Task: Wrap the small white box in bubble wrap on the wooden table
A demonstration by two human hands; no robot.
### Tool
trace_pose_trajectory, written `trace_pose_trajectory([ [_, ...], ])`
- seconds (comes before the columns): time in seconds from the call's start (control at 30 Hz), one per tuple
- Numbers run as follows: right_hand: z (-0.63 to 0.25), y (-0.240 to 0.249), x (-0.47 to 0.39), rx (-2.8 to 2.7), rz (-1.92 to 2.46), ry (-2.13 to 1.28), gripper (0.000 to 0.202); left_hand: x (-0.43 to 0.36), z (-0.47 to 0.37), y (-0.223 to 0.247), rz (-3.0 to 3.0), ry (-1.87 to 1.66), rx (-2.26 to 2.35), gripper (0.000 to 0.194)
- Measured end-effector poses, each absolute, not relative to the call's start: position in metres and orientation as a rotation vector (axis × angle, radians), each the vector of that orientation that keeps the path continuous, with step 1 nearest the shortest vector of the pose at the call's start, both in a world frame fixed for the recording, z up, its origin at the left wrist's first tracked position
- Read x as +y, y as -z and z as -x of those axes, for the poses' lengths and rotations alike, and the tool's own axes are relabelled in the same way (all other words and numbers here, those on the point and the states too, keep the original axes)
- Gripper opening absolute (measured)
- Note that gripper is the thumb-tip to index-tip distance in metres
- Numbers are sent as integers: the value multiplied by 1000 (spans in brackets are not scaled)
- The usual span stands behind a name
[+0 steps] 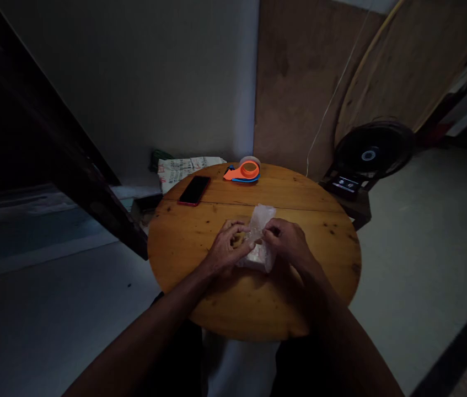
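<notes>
On the round wooden table (183, 242), a small pale package wrapped in see-through plastic (258, 256) lies between my hands. A loose flap of the plastic stands up on its far side. My left hand (227, 247) steadies the package from the left, its fingers curved and its thumb and index fingertip at the plastic. From the right, my right hand (286, 238) pinches the plastic near the base of the flap. What is inside the wrapping cannot be made out.
An orange and blue tape dispenser (245, 171) stands at the table's far edge. Left of it lies a phone (194, 190) with a dark screen. A printed sack (181, 169) is behind the table. A black fan (368, 154) stands to the right.
</notes>
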State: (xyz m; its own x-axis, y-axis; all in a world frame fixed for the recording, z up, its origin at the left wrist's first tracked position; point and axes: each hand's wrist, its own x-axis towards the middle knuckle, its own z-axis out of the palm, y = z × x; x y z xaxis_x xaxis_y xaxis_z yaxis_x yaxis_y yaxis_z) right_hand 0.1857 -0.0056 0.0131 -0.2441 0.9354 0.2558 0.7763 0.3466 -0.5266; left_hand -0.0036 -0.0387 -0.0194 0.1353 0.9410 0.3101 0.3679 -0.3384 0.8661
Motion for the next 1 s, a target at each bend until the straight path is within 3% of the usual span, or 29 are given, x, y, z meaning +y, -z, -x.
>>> trace_pose_trajectory([
  [0.2, -214, 3, 12, -1823, 1557, -431, 17, -31, 5, 29, -1632, -1293, 1291, 10],
  [0.4, -215, 5, 12, -1831, 1661, -369, 29, -27, 12, 27, -1267, -1366, 1428, 17],
  [0.67, -203, 6, 11, -1840, 1574, -385, 19, -21, 10, 32, -1370, -1392, 1433, 24],
  [0.8, -208, 8, 15, -1761, 1619, -417, 18, -16, 19, 37, -1499, -1364, 1576, 12],
  [1.0, -219, 8, 20, -1767, 1891, -363, 20, -11, 39, 40, -1602, -1257, 2016, 8],
])
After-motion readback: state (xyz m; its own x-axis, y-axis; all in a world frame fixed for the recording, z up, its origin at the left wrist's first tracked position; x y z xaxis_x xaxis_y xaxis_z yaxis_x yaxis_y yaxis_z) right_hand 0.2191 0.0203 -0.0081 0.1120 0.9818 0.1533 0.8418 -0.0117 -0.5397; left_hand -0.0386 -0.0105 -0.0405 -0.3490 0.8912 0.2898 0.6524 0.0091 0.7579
